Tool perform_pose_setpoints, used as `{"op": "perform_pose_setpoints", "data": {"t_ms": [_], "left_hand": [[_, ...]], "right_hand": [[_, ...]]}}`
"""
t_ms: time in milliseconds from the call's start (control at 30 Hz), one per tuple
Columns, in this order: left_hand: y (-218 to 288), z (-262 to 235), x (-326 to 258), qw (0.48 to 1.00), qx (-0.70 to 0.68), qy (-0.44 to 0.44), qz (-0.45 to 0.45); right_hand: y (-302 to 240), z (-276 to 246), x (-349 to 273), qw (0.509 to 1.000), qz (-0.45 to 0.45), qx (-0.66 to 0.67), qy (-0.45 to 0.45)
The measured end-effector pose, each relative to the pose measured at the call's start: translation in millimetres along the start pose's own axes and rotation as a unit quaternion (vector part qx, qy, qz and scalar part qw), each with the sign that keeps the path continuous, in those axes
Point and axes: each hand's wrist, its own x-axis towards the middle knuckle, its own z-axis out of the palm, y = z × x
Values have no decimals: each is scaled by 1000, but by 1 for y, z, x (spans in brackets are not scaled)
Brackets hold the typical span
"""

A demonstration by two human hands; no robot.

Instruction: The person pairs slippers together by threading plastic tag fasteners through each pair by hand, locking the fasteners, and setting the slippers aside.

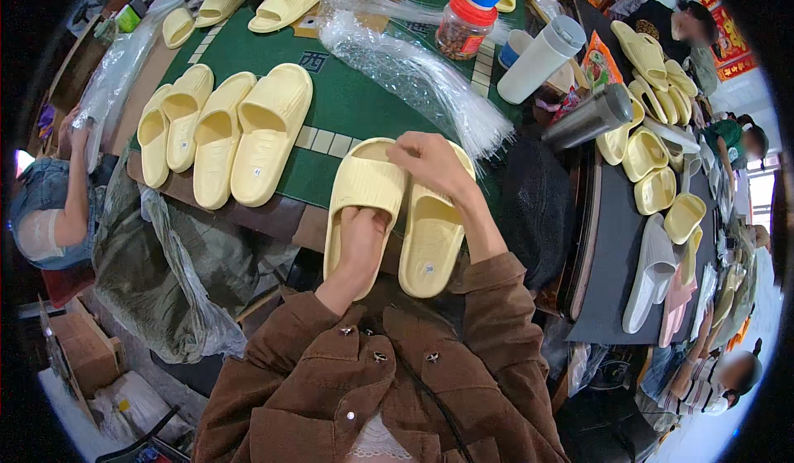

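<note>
Two pale yellow slide sandals lie side by side at the near edge of a green-topped table [347, 99]. My left hand [361, 244] is slipped into the heel end of the left sandal [364, 186], gripping it. My right hand [432, 167] rests on the strap of the right sandal [430, 239], fingers curled over its top edge. Both sleeves are brown.
A row of several yellow sandals [223, 128] lies at the table's left. Clear plastic bags [413, 70] sit behind my hands, with a red-lidded jar [463, 24], a white tumbler [538, 57] and a steel flask [591, 115]. More sandals fill the right bench [653, 173]. Other people sit left and right.
</note>
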Motion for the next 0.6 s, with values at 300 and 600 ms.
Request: {"op": "perform_pose_setpoints", "data": {"t_ms": [300,600], "left_hand": [[3,29,18,1000,11,0,3],[-9,29,30,999,20,30,-1]], "right_hand": [[-10,-4,0,998,-24,-6,-56],[2,-2,4,995,20,78,-65]]}}
